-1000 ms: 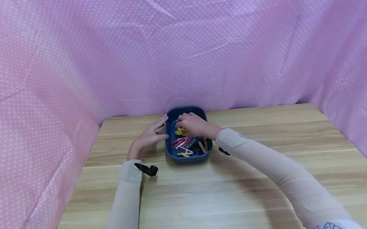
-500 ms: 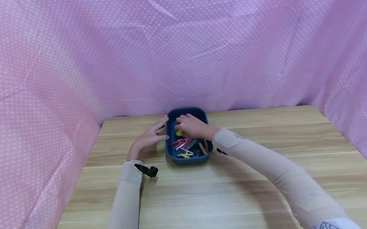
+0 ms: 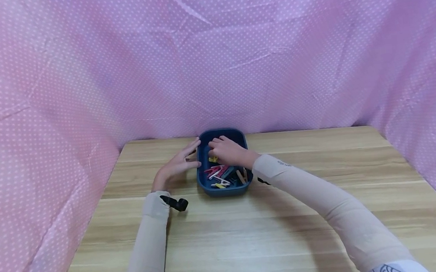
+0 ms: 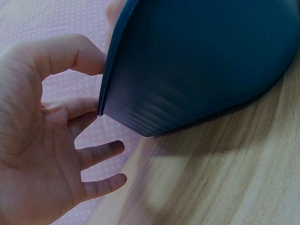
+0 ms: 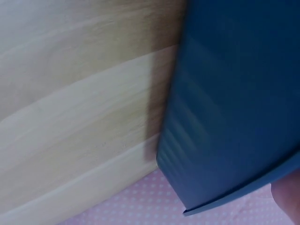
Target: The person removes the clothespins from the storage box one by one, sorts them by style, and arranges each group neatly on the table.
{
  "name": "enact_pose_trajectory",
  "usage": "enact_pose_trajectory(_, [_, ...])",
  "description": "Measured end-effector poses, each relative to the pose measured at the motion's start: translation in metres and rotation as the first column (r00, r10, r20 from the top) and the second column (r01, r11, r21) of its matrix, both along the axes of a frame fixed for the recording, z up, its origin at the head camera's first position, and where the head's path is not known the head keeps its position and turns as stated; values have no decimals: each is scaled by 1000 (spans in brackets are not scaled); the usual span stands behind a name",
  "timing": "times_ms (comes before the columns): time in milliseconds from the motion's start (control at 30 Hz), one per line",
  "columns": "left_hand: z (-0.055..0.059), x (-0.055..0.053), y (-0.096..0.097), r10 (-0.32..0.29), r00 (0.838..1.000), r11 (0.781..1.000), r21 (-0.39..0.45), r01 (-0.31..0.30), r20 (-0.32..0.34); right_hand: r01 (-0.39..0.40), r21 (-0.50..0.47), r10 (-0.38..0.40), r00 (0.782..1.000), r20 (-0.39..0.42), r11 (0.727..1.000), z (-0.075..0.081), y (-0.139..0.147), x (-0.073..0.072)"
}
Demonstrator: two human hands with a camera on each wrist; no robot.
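Note:
A dark blue plastic bin (image 3: 225, 192) stands near the table's back edge. My left hand (image 3: 175, 164) is at its left side, fingers spread, with thumb and fingertips touching the rim; the left wrist view shows this hand (image 4: 51, 126) against the bin's wall (image 4: 187, 70). Over the right rim, my right hand (image 3: 229, 150) reaches down into the bin with bent fingers. A yellow clothespin (image 3: 213, 159) shows just below those fingers; whether they pinch it is hidden. Nearer the front lie pink clothespins (image 3: 213, 171), a white clothespin (image 3: 222, 181) and wooden ones (image 3: 240, 176).
The wooden table (image 3: 220, 245) extends around the bin on both sides and in front. Behind it hangs a pink polka-dot curtain (image 3: 211, 66). A small black camera (image 3: 179, 204) sits on the left wrist.
The right hand has shifted slightly inside the bin, and less of the yellow clothespin shows beneath its fingers. The left hand stays at the rim.

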State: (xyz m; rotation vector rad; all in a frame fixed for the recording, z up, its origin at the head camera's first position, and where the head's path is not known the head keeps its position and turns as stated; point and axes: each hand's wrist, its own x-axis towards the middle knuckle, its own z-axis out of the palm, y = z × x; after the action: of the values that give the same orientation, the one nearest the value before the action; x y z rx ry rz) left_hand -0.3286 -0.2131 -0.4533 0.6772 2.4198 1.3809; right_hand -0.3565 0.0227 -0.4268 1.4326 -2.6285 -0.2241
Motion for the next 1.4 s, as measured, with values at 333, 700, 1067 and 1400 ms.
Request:
enact_pose_trajectory(333, [1,-1,-1,9,1000,1000,-2,-9,8,12,-16,-13,995,-101,1000,7,15,2])
enact_pose_trajectory(700, [4,-4,1,8,1000,1000,-13,-8,13,66,-119,-77,993,-92,991,16,36,10])
enact_pose_trajectory(1067, [2,-6,1,-26,1000,1000,-4,26,6,72,-428,-71,997,18,901,25,62,16])
enact_pose_trajectory(1400, [-1,-10,-1,-29,1000,1000,0,29,8,94,-630,-62,995,73,771,28,94,19])
